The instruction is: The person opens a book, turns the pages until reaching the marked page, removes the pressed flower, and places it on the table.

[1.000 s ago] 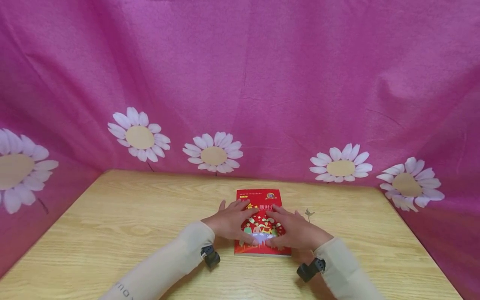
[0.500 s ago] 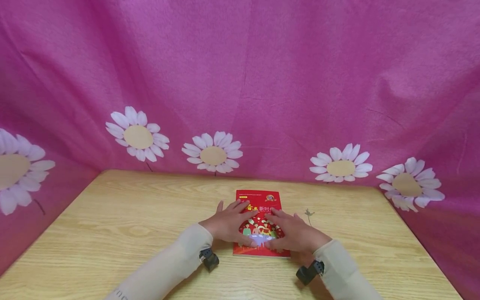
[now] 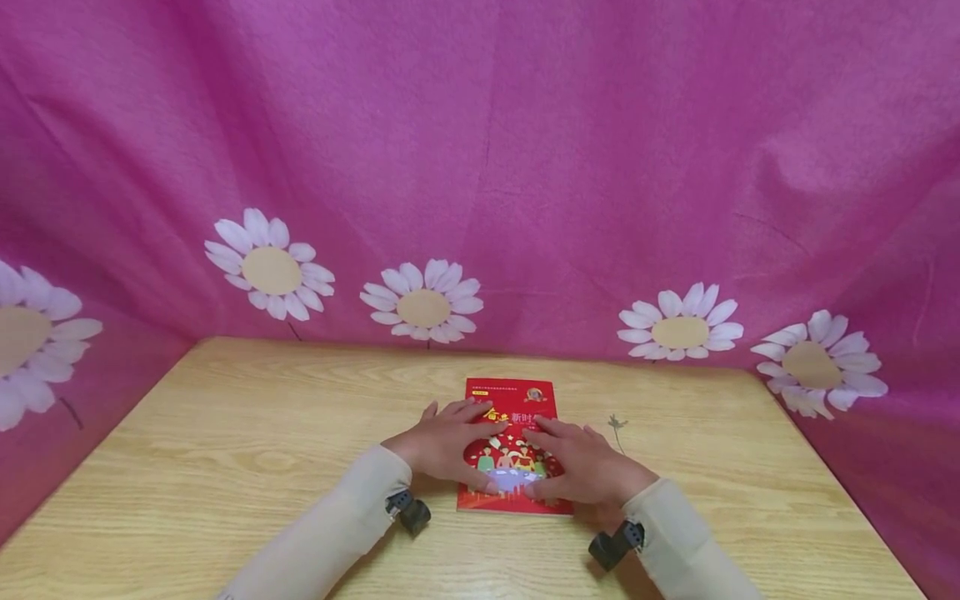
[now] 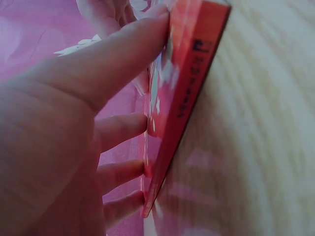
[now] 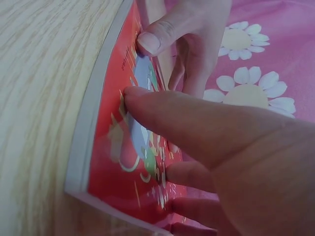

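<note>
A red paperback book [image 3: 517, 505] lies flat on the wooden table, its cover up and printed with cartoon people and yellow and white lettering. My left hand [image 3: 444, 443] rests on the left half of the cover with fingers spread. On the right half lies my right hand [image 3: 588, 462], its fingers spread too. Both thumbs come close together low on the cover. In the left wrist view the book's red spine [image 4: 189, 83] faces the camera, and the fingertips press on the cover. The right wrist view shows the white page edges [image 5: 91, 113], with that thumb on the cover.
The light wooden table [image 3: 247, 450] stretches out on both sides of the book. A pink cloth [image 3: 525, 167] with large white daisies hangs behind the table and along its sides. A small dark flower print [image 3: 617, 422] marks the tabletop right of the book.
The book and both hands have shifted slightly to the left in the head view, the left hand somewhat more. Both hands keep lying on the cover.
</note>
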Tool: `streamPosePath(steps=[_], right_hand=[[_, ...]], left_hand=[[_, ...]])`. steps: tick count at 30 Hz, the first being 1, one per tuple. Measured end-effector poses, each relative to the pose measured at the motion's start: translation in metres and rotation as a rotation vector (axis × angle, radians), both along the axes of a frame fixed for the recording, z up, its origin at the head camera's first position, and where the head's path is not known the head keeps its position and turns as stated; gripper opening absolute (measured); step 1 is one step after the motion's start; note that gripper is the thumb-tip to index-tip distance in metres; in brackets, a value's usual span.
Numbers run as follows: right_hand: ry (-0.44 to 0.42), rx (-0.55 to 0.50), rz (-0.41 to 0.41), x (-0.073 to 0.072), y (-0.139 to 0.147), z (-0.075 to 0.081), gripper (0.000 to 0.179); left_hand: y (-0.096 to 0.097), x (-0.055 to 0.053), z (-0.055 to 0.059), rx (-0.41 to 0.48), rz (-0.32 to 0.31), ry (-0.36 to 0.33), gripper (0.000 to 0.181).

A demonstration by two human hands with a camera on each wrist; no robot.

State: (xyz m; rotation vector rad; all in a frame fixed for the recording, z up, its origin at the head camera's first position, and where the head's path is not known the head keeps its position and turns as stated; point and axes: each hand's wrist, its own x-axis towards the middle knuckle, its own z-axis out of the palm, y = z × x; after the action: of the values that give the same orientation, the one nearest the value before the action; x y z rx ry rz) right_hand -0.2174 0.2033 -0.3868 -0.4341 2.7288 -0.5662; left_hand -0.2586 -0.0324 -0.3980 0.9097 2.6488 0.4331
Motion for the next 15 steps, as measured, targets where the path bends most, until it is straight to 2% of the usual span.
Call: streamPosePath(steps=[6, 15], right_hand=[[0.003, 0.004, 0.014, 0.0019, -0.0021, 0.0017, 0.083], [0.031, 0.028, 0.039, 0.0038, -0.0049, 0.0003, 0.082]], left_hand=[[-0.0009, 0.0023, 0.0017, -0.013, 0.013, 0.015, 0.091], [-0.0047, 0.0023, 0.0008, -0.004, -0.012, 0.038, 0.088]])
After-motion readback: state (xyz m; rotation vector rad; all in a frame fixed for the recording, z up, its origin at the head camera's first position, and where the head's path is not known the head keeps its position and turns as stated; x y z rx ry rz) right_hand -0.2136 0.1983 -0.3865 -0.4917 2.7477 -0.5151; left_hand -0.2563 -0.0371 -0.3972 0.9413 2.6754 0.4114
